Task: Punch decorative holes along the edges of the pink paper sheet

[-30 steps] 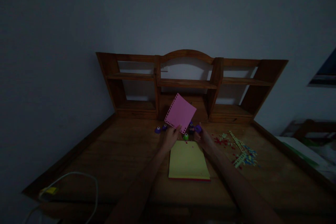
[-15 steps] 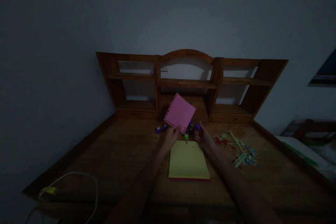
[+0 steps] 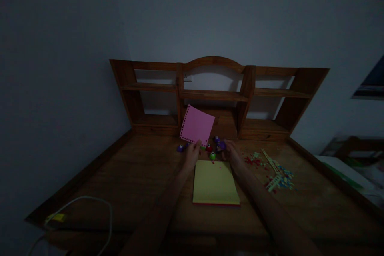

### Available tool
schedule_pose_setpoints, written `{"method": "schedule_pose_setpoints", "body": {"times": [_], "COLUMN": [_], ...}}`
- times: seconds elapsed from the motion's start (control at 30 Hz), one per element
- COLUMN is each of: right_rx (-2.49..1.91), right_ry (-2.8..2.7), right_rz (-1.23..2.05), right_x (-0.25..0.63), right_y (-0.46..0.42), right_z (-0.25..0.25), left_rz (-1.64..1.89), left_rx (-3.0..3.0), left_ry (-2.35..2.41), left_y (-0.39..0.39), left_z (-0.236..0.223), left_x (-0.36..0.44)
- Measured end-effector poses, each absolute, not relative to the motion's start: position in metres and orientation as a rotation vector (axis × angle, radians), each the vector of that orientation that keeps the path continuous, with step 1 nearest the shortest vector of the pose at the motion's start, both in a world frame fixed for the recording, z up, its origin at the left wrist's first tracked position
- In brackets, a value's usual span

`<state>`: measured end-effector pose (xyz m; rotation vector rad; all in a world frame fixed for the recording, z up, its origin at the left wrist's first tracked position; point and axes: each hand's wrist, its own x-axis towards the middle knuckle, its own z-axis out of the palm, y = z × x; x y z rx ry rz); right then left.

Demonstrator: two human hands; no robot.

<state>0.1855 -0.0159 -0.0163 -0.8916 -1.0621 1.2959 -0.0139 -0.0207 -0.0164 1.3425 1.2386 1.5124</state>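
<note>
My left hand (image 3: 192, 155) pinches the lower edge of a square pink sheet of paper (image 3: 197, 125), which is tilted up. Small holes run along the sheet's left and bottom edges. In my right hand (image 3: 231, 154) is a small purple craft punch (image 3: 221, 145), with the fingers closed around it. Other craft punches stand close by: a green one (image 3: 212, 156), a red one (image 3: 209, 148), a purple one (image 3: 216, 139) behind, and two purple ones (image 3: 180, 148) at the left. Below both hands lies a pad of yellow paper (image 3: 215, 184) with tiny bits on its top edge.
Red paper bits (image 3: 253, 161), blue and pale bits (image 3: 286, 178) and punched pale strips (image 3: 273, 183) are scattered at right. A wooden shelf unit (image 3: 214, 95) stands at the desk's back. At front left are a white cable (image 3: 110, 216) and a yellow item (image 3: 57, 217).
The pink sheet has moved left with my left hand, uncovering the red punch. My right hand has turned slightly and shifted the purple punch a little left.
</note>
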Motion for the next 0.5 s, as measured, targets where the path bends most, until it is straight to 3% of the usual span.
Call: {"method": "schedule_pose_setpoints", "body": {"times": [0.27,0.5], "right_rx": [-1.116,-1.148], "right_ry": [-1.344,-1.629], "right_rz": [0.811,0.599], "right_x": [0.182,0.185], "right_y": [-0.025,-0.023], "right_z": [-0.011,-0.021], "left_rz": [1.644,1.654], "left_rx": [1.228,1.212], "left_ry": [1.155,1.137], "left_y": [-0.013,-0.016], "left_z": [-0.015,-0.009], "left_x": [-0.016,-0.015]}}
